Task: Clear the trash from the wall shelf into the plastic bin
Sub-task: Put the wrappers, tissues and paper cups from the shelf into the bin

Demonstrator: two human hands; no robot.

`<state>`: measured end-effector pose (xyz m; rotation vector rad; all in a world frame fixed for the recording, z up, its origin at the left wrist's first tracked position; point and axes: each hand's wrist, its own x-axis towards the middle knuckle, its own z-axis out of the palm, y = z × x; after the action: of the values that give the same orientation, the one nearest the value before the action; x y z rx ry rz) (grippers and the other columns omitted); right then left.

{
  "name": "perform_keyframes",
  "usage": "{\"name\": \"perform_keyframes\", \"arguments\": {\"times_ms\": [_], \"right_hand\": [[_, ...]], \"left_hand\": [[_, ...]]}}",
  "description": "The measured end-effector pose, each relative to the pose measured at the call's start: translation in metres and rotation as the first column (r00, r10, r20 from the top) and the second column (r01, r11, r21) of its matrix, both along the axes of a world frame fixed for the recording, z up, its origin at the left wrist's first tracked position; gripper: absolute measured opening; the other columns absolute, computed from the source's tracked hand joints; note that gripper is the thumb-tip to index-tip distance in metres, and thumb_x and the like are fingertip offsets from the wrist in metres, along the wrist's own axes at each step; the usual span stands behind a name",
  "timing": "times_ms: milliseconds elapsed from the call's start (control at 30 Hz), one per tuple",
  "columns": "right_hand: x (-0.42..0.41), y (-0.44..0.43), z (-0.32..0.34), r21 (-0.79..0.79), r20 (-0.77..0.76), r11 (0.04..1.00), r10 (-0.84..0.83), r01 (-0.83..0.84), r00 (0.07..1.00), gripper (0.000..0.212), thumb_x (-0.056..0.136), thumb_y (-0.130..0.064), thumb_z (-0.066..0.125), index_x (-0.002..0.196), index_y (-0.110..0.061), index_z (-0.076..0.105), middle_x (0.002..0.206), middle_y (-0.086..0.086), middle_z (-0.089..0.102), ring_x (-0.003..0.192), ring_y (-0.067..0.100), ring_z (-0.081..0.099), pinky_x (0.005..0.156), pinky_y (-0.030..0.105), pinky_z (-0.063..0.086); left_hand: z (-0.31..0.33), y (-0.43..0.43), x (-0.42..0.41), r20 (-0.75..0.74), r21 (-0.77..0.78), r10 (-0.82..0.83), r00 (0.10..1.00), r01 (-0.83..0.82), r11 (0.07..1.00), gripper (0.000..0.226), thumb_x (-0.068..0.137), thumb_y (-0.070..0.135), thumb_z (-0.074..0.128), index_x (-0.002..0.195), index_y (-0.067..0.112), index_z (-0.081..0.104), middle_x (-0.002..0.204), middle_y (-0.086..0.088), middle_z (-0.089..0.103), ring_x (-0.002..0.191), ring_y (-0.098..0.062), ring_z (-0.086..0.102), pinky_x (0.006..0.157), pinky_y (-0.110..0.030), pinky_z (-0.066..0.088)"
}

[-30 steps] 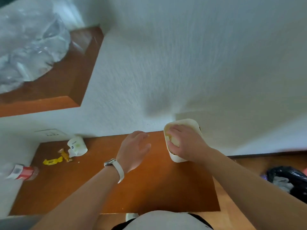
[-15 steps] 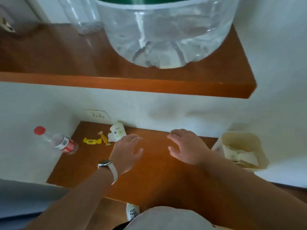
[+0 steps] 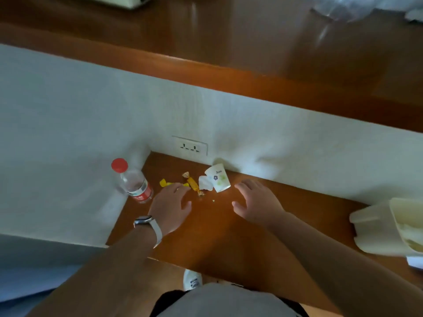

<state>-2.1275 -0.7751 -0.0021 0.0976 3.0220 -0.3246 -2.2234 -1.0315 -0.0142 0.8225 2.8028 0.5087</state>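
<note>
On the wooden wall shelf (image 3: 229,236) lies trash near the left corner: a clear bottle (image 3: 132,181) with a red cap, a yellow wrapper (image 3: 165,183), a gold candy wrapper (image 3: 193,184), a crumpled white paper (image 3: 205,183) and a tipped paper cup (image 3: 218,177). My left hand (image 3: 170,207), open, hovers over the yellow wrapper and partly hides it. Just right of the cup, my right hand (image 3: 256,203) is open and holds nothing. The cream plastic bin (image 3: 375,232) stands at the shelf's right end with paper inside.
A wall socket (image 3: 190,146) sits above the trash. An upper wooden shelf (image 3: 251,65) overhangs, with clear plastic (image 3: 348,8) on it at the far right. My shoe (image 3: 192,280) and the floor show below the shelf's front edge.
My right hand let go of the bin, which now stands at the right. Both hands moved left along the shelf to the trash pile.
</note>
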Motion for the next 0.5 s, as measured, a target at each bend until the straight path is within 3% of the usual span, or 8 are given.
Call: {"name": "perform_keyframes", "arguments": {"times_ms": [300,500], "right_hand": [[-0.035,-0.025,-0.029,0.009,0.033,0.998,-0.060,0.059,0.998,0.056,0.087,-0.051,0.053,0.131,-0.017,0.046,0.122,0.001,0.058,0.104,0.016,0.057,0.079,0.027,0.049],[-0.060,-0.025,-0.053,-0.058,0.005,0.978,-0.198,0.198,0.980,0.062,0.082,-0.051,0.063,0.130,-0.017,0.043,0.114,0.000,0.056,0.096,0.015,0.057,0.067,0.025,0.047]], "left_hand": [[-0.025,0.001,-0.056,0.052,-0.087,-0.120,0.991,0.124,0.988,0.038,0.095,0.030,0.053,0.132,0.027,0.050,0.135,0.005,0.050,0.120,-0.017,0.049,0.090,-0.035,0.050],[-0.053,0.026,-0.073,0.105,-0.137,-0.143,0.984,0.157,0.978,0.042,0.093,0.025,0.056,0.135,0.027,0.048,0.145,0.000,0.043,0.130,-0.023,0.042,0.099,-0.039,0.045]]}}
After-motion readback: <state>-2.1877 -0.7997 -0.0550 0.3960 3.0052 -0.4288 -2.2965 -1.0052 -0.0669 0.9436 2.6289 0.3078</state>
